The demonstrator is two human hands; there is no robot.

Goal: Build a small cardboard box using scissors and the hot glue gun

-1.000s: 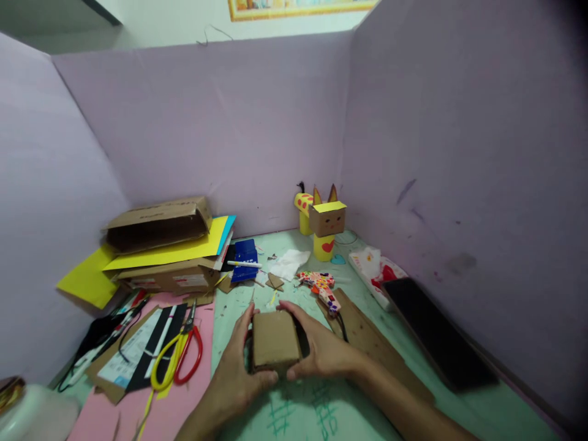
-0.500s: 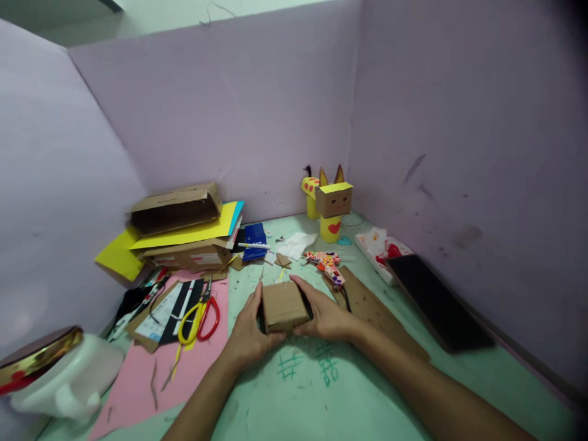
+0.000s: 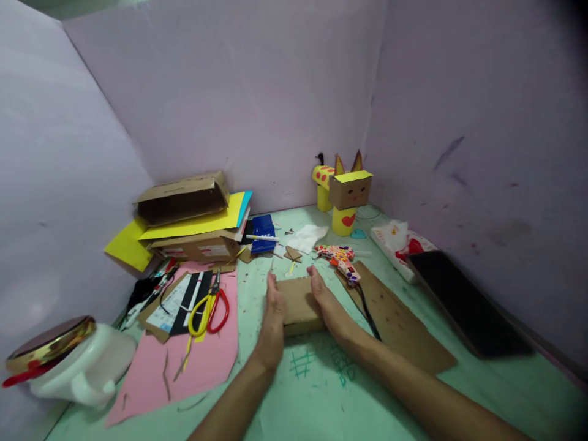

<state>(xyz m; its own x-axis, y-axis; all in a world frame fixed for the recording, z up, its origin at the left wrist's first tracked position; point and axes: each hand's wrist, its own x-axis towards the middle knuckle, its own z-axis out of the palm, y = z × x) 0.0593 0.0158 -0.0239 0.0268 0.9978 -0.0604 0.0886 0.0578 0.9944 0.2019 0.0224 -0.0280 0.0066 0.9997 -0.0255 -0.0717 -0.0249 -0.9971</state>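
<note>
A small brown cardboard box (image 3: 297, 300) lies on the green table top in front of me. My left hand (image 3: 272, 318) presses flat against its left side, fingers stretched forward. My right hand (image 3: 327, 306) presses against its right side the same way. The box sits squeezed between the two palms, with its top face showing.
Yellow and red scissors (image 3: 207, 306) lie on pink paper (image 3: 202, 361) to the left. Stacked cardboard boxes with yellow sheets (image 3: 193, 223) stand behind. A cardboard animal figure (image 3: 349, 193), a patterned glue gun (image 3: 342, 260), a cardboard sheet (image 3: 399, 318), a dark slab (image 3: 468, 303) and a white container (image 3: 73, 367) are around.
The view has tilted and shifted. My hands went from cupping the box with curled fingers to lying straight along its two sides. The box has settled flat on the table.
</note>
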